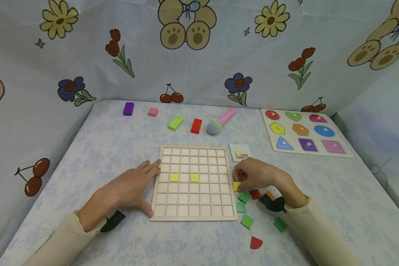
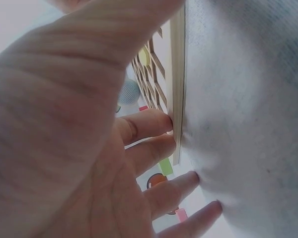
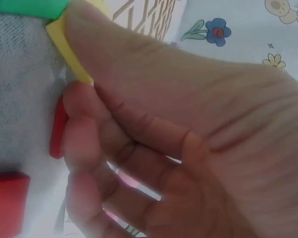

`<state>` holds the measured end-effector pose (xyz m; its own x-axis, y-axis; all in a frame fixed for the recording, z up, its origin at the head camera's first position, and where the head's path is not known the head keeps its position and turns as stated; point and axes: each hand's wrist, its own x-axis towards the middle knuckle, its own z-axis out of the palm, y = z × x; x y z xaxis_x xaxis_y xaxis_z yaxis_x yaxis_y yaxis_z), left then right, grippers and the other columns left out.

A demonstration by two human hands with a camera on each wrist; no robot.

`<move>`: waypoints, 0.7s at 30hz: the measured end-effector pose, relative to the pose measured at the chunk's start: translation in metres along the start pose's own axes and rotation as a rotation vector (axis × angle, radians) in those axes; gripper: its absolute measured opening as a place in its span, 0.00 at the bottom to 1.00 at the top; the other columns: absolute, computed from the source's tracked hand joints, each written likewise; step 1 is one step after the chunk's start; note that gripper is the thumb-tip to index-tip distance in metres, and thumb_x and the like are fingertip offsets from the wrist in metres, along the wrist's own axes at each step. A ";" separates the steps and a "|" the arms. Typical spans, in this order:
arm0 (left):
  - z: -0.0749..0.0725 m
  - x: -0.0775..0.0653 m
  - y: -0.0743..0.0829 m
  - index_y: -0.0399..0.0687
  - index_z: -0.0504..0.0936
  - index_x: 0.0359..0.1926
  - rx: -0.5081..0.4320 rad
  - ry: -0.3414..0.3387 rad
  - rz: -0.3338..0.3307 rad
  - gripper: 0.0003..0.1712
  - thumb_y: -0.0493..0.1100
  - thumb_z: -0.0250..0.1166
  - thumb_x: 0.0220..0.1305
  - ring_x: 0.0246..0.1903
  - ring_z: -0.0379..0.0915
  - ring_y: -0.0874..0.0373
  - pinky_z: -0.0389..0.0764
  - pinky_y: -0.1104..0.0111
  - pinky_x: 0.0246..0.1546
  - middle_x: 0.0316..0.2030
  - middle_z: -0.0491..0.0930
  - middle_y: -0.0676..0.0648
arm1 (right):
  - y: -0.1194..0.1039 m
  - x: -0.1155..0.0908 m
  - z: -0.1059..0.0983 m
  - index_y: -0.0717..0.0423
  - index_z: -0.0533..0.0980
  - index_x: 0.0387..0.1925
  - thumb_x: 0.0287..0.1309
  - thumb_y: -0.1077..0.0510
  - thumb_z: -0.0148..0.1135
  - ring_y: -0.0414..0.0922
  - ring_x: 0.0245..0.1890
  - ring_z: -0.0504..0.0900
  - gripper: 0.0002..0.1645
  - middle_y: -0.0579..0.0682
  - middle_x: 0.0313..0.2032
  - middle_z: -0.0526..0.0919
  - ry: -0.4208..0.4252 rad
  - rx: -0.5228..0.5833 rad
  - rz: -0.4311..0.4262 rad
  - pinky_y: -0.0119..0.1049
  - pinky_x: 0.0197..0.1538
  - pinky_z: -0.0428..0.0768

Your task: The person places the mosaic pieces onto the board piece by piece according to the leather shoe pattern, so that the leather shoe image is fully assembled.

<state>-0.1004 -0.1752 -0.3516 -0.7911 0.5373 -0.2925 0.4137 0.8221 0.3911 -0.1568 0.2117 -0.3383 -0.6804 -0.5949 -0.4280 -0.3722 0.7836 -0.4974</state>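
Note:
A wooden grid board (image 1: 194, 218) lies flat, with one yellow tile (image 1: 174, 177) and a second yellow tile (image 1: 194, 178) in separate cells of the same row. My left hand (image 1: 129, 186) rests along the board's left edge, fingers extended and thumb at the near corner; in the left wrist view, two fingertips (image 2: 161, 121) touch the wooden side. Just past the board's right edge, my right hand (image 1: 261, 173) pinches another yellow tile (image 1: 236, 186); the right wrist view has the thumb over this yellow tile (image 3: 72, 52), fingers curled beside it.
Several green tiles (image 1: 247, 221), a red tile (image 1: 255, 194), an orange tile (image 1: 270, 195) and a red quarter-round tile (image 1: 256, 242) lie around the right hand. A pattern card (image 1: 241, 152), pink microphone (image 1: 224, 119), red block (image 1: 196, 126) and shape puzzle (image 1: 279, 149) are farther back.

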 end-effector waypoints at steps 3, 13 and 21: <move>0.000 0.000 0.000 0.43 0.61 0.73 0.003 -0.004 -0.004 0.70 0.69 0.80 0.31 0.76 0.43 0.33 0.61 0.37 0.67 0.80 0.44 0.42 | 0.000 -0.001 -0.002 0.50 0.77 0.28 0.55 0.58 0.75 0.38 0.27 0.74 0.10 0.41 0.25 0.77 0.004 0.001 -0.018 0.31 0.34 0.74; 0.002 -0.002 0.002 0.42 0.61 0.73 0.012 0.006 0.001 0.71 0.69 0.80 0.31 0.76 0.44 0.33 0.62 0.37 0.66 0.80 0.45 0.41 | -0.004 -0.007 -0.007 0.55 0.77 0.32 0.60 0.62 0.69 0.37 0.18 0.74 0.07 0.44 0.26 0.79 0.011 0.069 -0.072 0.31 0.23 0.76; 0.001 -0.001 0.001 0.42 0.62 0.72 0.031 0.009 0.007 0.70 0.69 0.79 0.30 0.76 0.45 0.33 0.63 0.37 0.66 0.80 0.45 0.41 | -0.010 0.007 -0.007 0.52 0.78 0.35 0.63 0.63 0.66 0.38 0.26 0.74 0.04 0.42 0.26 0.77 0.114 0.000 -0.160 0.30 0.30 0.75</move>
<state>-0.0987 -0.1744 -0.3520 -0.7920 0.5414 -0.2821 0.4329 0.8238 0.3659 -0.1623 0.2007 -0.3308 -0.6795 -0.6878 -0.2553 -0.4816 0.6806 -0.5521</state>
